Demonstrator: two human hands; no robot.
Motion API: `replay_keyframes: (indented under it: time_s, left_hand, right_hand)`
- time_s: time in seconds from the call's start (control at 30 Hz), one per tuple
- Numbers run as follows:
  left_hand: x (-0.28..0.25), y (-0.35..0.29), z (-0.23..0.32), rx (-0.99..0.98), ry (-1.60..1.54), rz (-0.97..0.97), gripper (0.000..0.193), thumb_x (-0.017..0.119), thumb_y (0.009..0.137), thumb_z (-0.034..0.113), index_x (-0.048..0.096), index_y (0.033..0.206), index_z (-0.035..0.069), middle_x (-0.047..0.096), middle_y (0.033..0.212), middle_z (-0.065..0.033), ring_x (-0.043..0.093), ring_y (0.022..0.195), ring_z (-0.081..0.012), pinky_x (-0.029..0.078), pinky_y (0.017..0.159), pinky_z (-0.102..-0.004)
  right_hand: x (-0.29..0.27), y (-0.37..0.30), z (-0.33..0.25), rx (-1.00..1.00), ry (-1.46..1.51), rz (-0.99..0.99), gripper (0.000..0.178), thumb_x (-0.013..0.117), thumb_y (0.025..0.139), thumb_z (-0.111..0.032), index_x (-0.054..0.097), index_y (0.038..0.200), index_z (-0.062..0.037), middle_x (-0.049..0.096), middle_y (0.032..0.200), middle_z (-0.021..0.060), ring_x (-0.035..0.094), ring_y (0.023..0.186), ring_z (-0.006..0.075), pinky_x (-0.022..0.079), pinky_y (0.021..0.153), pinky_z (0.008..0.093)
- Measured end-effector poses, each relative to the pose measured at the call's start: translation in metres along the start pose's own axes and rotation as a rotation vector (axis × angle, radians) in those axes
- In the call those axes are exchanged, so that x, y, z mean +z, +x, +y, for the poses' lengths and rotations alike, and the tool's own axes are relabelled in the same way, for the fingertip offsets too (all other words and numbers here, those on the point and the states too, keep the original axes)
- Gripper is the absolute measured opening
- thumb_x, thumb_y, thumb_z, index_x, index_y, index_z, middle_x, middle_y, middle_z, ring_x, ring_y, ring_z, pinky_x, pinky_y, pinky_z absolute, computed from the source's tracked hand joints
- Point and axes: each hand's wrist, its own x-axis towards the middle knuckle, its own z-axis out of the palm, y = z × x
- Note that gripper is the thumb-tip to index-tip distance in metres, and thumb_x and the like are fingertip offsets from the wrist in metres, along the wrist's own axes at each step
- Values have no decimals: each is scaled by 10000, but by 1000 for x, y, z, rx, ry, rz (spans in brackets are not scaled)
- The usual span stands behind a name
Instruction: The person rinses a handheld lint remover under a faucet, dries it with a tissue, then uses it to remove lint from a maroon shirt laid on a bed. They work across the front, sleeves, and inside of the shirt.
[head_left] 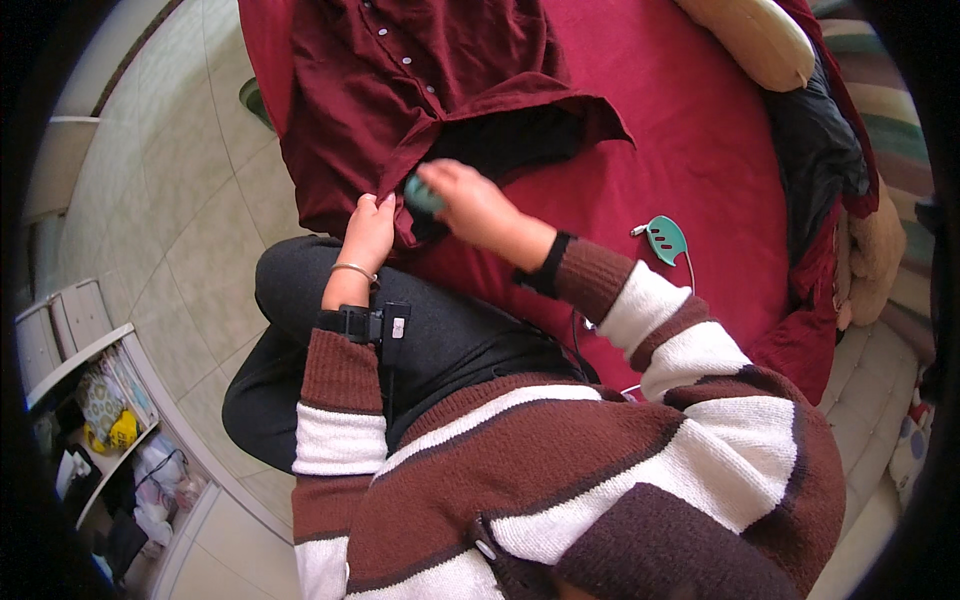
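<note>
A dark red button-up shirt [365,130] lies spread in front of me, one part of it folded open over black cloth [520,140]. My left hand [368,240] pinches the shirt's lower edge between thumb and fingers. Just to its right, my right hand [470,205] is closed round a rounded teal object [423,195], held against or very near the shirt's edge. Motion blur and my fingers hide much of that object, so its kind is unclear. A slotted teal piece [666,241] lies on the bed to the right, with a white cable beside it.
I sit on a bed with a red sheet [720,150]. A beige cushion [755,35] and dark cloth [815,150] lie at the far right. On the left are a tiled floor [180,200] and an open drawer unit [130,440] with bags inside.
</note>
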Motion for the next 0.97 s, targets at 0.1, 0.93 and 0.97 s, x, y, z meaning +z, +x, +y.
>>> replay_keyframes:
  time_s: [0.1,0.93,0.97]
  left_hand:
    - [2,1,-3,3,53,33,399,510,1015,329,563,1077,-62,665,1009,-218,609,931,-241,470,865,-374]
    - [-6,3,-8,-16,-38,-16,505,506,997,365,557,1230,-80,625,1201,-321,601,1170,-409,448,988,-423]
    - [-7,5,-8,-49,7,-63,537,502,997,383,544,1271,-77,600,1258,-328,575,1224,-408,432,1025,-430]
  right_hand:
    - [11,-33,-10,-83,71,10,702,734,696,42,515,1360,-30,549,1335,212,550,1228,392,490,1013,419]
    - [19,-37,-20,-125,-71,38,612,640,756,26,536,1355,-50,561,1315,206,561,1223,354,486,1017,421]
    - [20,-39,-23,-115,-66,39,612,640,756,26,536,1355,-50,561,1315,206,561,1223,354,486,1017,421]
